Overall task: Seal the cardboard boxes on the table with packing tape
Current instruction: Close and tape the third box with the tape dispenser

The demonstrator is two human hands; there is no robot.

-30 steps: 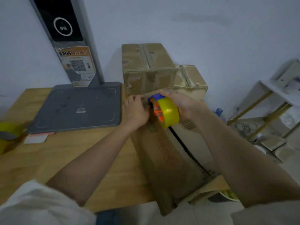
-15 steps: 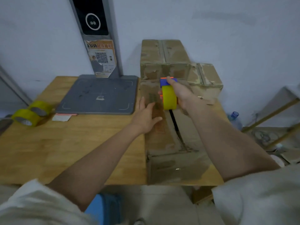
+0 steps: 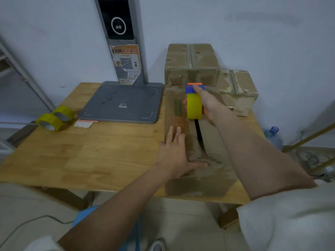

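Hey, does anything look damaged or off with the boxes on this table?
Yes. The front box has a dark open gap along its top seam, with torn, ragged cardboard near the left hand. The two boxes behind look scuffed, with old tape residue.

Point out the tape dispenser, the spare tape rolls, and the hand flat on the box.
tape dispenser (image 3: 194, 106), head view, on its yellow roll.
spare tape rolls (image 3: 54, 119), head view, where the two touch.
left hand (image 3: 175, 153), head view, on its back.
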